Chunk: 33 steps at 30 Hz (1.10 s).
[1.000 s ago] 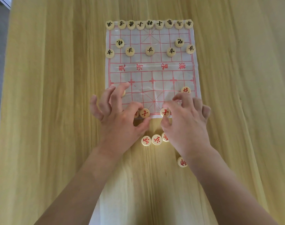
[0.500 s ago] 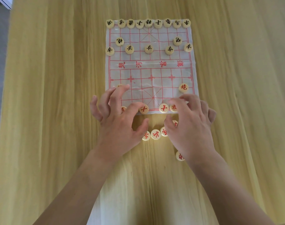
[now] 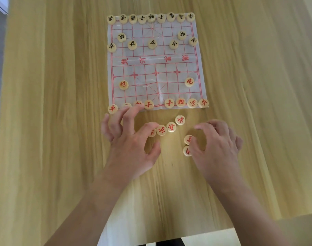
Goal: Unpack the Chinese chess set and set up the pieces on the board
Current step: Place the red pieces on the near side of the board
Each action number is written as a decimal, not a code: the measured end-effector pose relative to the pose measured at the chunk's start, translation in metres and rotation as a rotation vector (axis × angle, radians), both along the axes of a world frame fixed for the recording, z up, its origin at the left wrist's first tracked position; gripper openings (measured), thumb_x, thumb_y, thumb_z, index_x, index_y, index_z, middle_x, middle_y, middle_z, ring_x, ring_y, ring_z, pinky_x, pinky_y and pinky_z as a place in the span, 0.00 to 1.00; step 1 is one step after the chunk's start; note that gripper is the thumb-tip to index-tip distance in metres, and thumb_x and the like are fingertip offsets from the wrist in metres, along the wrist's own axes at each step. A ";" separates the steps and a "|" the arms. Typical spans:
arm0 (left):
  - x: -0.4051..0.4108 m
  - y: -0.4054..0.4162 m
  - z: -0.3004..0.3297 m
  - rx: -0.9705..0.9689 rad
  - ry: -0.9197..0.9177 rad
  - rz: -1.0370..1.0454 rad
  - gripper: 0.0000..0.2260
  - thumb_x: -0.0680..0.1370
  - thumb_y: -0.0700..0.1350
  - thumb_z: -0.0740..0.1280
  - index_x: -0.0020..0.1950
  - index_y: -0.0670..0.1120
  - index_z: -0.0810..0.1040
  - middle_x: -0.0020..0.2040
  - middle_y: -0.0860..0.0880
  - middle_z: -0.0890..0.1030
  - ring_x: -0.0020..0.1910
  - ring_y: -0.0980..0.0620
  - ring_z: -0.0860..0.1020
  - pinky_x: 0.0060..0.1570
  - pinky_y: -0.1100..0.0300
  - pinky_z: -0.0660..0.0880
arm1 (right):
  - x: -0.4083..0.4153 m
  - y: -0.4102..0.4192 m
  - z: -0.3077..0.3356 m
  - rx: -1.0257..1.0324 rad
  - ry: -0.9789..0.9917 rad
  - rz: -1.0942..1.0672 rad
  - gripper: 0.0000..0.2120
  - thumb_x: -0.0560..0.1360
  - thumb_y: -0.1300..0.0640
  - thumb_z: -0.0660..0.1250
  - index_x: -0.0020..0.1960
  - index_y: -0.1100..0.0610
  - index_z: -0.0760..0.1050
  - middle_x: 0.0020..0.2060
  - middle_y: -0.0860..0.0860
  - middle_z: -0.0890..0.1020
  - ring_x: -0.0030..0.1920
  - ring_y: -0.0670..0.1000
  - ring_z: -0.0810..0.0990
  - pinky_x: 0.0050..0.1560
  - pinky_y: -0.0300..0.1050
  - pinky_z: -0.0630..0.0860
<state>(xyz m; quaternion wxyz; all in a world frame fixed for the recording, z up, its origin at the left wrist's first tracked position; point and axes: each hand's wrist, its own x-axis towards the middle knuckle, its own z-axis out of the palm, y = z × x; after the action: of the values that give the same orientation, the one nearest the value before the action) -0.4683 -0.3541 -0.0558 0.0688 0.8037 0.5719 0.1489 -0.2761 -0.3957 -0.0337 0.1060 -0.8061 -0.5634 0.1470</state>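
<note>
Now both hands pulled back off board (image 3: 156,68) to loose red pieces (image 3: 171,126) on table (image 3: 45,121). Left hand (image 3: 132,144) spread, empty; right hand (image 3: 215,146) curled over piece, grip unclear. Near back row has gap in middle.

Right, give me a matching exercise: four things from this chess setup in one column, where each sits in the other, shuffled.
Things:
1. black-lettered pieces
2. red cannon pieces
3. loose red pieces
4. left hand

Places:
A. on the bare table, below the board
B. far half of the board
C. fingertips at the board's near edge
D. on the board's near half, one near each side

Pairs: 1-B, 2-D, 3-A, 4-C
</note>
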 end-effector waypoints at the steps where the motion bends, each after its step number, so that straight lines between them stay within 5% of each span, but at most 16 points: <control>1: 0.002 -0.002 0.000 -0.009 0.002 0.002 0.14 0.67 0.56 0.70 0.52 0.57 0.82 0.72 0.50 0.64 0.74 0.43 0.56 0.72 0.36 0.48 | 0.001 -0.003 0.000 0.002 0.000 -0.004 0.13 0.72 0.51 0.69 0.56 0.47 0.77 0.54 0.45 0.73 0.55 0.49 0.71 0.57 0.43 0.56; 12: 0.038 0.017 0.005 -0.073 0.106 0.024 0.19 0.67 0.59 0.71 0.55 0.55 0.82 0.73 0.50 0.63 0.73 0.44 0.53 0.71 0.36 0.46 | 0.010 -0.004 0.007 -0.030 0.044 0.015 0.12 0.74 0.49 0.66 0.58 0.47 0.75 0.52 0.44 0.75 0.54 0.48 0.73 0.57 0.44 0.57; 23: 0.040 0.020 0.001 -0.094 0.083 -0.049 0.13 0.67 0.57 0.72 0.50 0.58 0.83 0.74 0.52 0.63 0.75 0.44 0.55 0.72 0.36 0.45 | -0.002 -0.004 0.001 -0.138 -0.014 -0.043 0.19 0.71 0.34 0.61 0.53 0.47 0.72 0.46 0.42 0.76 0.51 0.47 0.74 0.57 0.46 0.59; 33: 0.040 0.019 -0.002 0.010 -0.005 -0.047 0.08 0.68 0.57 0.73 0.42 0.55 0.82 0.72 0.52 0.68 0.73 0.45 0.57 0.71 0.37 0.47 | -0.008 0.002 -0.001 -0.095 -0.036 -0.060 0.10 0.73 0.43 0.62 0.48 0.48 0.74 0.42 0.43 0.75 0.46 0.48 0.74 0.54 0.46 0.60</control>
<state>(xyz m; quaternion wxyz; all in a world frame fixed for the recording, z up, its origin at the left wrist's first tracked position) -0.4284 -0.3350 -0.0573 0.0698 0.8169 0.5520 0.1520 -0.2843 -0.3937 -0.0343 0.0619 -0.8292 -0.5332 0.1559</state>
